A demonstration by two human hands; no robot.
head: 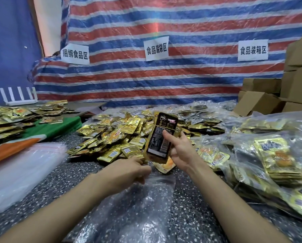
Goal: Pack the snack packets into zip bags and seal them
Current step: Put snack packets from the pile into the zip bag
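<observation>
My right hand (179, 149) grips a stack of gold snack packets (161, 135), held upright with the black printed back of the front packet facing me. Just below it, my left hand (127, 170) pinches the top edge of a clear zip bag (146, 199) that lies flat on the speckled table in front of me. A big heap of loose gold packets (118, 137) spreads behind both hands. One more packet (165, 166) lies under the held stack, near the bag's mouth.
A stack of empty zip bags (19, 172) lies at the left. Filled, clear bags of packets (265, 155) pile up at the right. More packets (15, 116) cover a green cloth at far left. Cardboard boxes (269, 95) stand at the back right before a striped tarp.
</observation>
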